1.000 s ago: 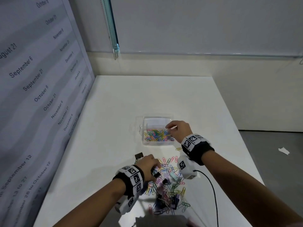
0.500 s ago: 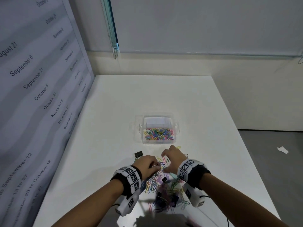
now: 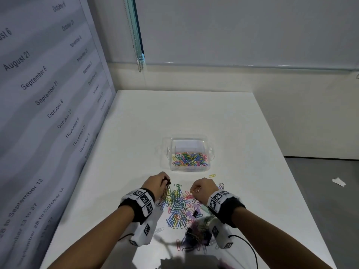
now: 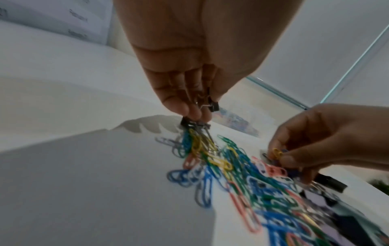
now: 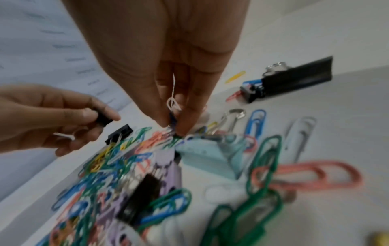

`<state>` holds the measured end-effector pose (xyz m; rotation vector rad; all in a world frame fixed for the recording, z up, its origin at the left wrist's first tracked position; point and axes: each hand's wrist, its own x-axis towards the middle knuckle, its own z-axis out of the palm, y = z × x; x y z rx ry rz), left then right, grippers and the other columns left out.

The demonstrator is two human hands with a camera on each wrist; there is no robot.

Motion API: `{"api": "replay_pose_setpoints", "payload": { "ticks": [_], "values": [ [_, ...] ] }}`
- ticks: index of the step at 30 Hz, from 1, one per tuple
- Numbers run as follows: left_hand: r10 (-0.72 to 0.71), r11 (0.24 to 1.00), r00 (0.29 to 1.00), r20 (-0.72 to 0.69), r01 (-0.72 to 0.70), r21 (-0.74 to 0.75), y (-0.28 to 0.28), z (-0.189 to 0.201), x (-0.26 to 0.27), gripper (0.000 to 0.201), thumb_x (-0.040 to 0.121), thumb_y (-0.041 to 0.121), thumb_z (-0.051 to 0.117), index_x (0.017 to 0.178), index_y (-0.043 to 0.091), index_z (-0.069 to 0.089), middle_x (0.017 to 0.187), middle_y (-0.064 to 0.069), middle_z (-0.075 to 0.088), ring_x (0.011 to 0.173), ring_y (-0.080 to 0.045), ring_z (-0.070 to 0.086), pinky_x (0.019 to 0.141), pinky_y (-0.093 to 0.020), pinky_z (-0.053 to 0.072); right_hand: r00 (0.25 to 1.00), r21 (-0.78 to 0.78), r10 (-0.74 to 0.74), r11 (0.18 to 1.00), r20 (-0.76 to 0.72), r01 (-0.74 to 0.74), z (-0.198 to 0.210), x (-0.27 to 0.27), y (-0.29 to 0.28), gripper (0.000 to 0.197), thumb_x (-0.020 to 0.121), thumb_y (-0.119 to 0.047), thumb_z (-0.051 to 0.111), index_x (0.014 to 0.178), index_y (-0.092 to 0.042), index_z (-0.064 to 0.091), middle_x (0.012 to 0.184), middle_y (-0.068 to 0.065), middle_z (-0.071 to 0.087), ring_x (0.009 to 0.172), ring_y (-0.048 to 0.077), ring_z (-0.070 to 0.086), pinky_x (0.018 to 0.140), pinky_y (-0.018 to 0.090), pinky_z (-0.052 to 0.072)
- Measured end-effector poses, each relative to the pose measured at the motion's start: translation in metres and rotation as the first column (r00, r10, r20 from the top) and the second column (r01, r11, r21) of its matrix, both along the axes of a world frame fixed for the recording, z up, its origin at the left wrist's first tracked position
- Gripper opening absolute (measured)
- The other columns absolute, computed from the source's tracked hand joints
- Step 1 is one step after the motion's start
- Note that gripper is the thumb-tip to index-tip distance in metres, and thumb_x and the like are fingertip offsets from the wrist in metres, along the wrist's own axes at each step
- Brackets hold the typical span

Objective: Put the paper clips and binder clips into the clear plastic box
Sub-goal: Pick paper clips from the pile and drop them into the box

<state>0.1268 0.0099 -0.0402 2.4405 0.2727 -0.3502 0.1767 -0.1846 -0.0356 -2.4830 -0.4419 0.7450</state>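
Observation:
The clear plastic box [image 3: 171,167] stands mid-table with coloured paper clips [image 3: 189,159] in it. Nearer to me lies a loose pile of paper clips [image 3: 177,207] mixed with black binder clips [image 3: 196,213]. My left hand [image 3: 165,183] is at the pile's far left corner and grips a small black binder clip [image 4: 213,105]. Its fingertips touch another black clip [image 4: 187,123] on the table. My right hand [image 3: 195,191] is at the pile's far right and pinches a few paper clips [image 5: 173,124], among them a yellow one [image 4: 277,152].
A stray yellow paper clip [image 3: 212,175] lies between the pile and the box. A large black binder clip [image 5: 294,78] and a pale teal one [image 5: 202,155] sit by my right hand. A dated wall panel [image 3: 48,113] borders the table's left side. Floor lies beyond its right edge [image 3: 275,152].
My right hand has come back from over the box to the pile and pinched clips. My left hand has shifted forward to the black binder clip at the pile's far left.

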Motion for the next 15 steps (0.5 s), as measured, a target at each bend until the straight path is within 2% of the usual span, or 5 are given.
{"api": "replay_pose_setpoints", "payload": {
  "ticks": [4, 6, 8, 12, 15],
  "values": [
    [0.048, 0.996, 0.999, -0.024, -0.046, 0.075, 0.008, -0.001, 0.007, 0.028, 0.095, 0.015, 0.044, 0.122, 0.011, 0.05, 0.123, -0.015, 0.051, 0.105, -0.032, 0.057, 0.091, -0.036, 0.047, 0.998, -0.003, -0.063, 0.998, -0.019, 0.063, 0.007, 0.013, -0.009, 0.025, 0.081, -0.003, 0.05, 0.088, -0.009, 0.074, 0.095, 0.01, 0.074, 0.075, 0.019, 0.065, 0.065, 0.02, 0.051],
    [0.077, 0.988, 0.997, -0.024, -0.073, 0.137, 0.007, 0.001, 0.006, 0.038, 0.092, 0.017, 0.048, 0.129, 0.013, 0.042, 0.126, -0.013, 0.04, 0.1, -0.034, 0.058, 0.087, -0.037, 0.05, 0.997, 0.018, -0.083, 0.996, 0.0, 0.083, 0.013, 0.022, -0.013, 0.022, 0.082, -0.003, 0.053, 0.086, -0.01, 0.073, 0.092, 0.01, 0.074, 0.07, 0.019, 0.066, 0.059, 0.015, 0.05],
    [0.075, 0.986, 0.997, 0.004, -0.075, 0.147, 0.002, 0.005, 0.005, 0.042, 0.089, 0.021, 0.052, 0.129, 0.016, 0.04, 0.123, -0.01, 0.037, 0.097, -0.032, 0.06, 0.082, -0.035, 0.051, 0.993, 0.053, -0.119, 0.992, 0.02, 0.118, 0.023, 0.035, -0.013, 0.017, 0.083, -0.004, 0.057, 0.087, -0.009, 0.073, 0.092, 0.01, 0.074, 0.069, 0.017, 0.066, 0.063, 0.019, 0.054],
    [-0.126, 0.984, 0.99, -0.064, 0.133, 0.118, -0.02, 0.01, 0.002, 0.035, 0.086, 0.03, 0.058, 0.117, 0.017, 0.049, 0.108, -0.003, 0.042, 0.104, -0.027, 0.056, 0.086, -0.03, 0.046, 0.968, 0.164, -0.236, 0.962, 0.086, 0.22, 0.046, 0.065, -0.008, 0.016, 0.082, -0.003, 0.059, 0.088, -0.008, 0.073, 0.089, 0.013, 0.073, 0.07, 0.02, 0.066, 0.075, 0.028, 0.058],
    [-0.23, 0.963, 0.964, -0.132, 0.246, 0.114, -0.036, 0.007, -0.001, 0.048, 0.083, 0.031, 0.064, 0.125, 0.017, 0.046, 0.123, -0.006, 0.04, 0.111, -0.027, 0.052, 0.094, -0.033, 0.045, 0.946, 0.219, -0.293, 0.941, 0.137, 0.259, 0.057, 0.082, 0.0, 0.024, 0.083, -0.001, 0.052, 0.092, -0.009, 0.072, 0.095, 0.012, 0.073, 0.079, 0.022, 0.067, 0.073, 0.021, 0.051]
  ]
}}
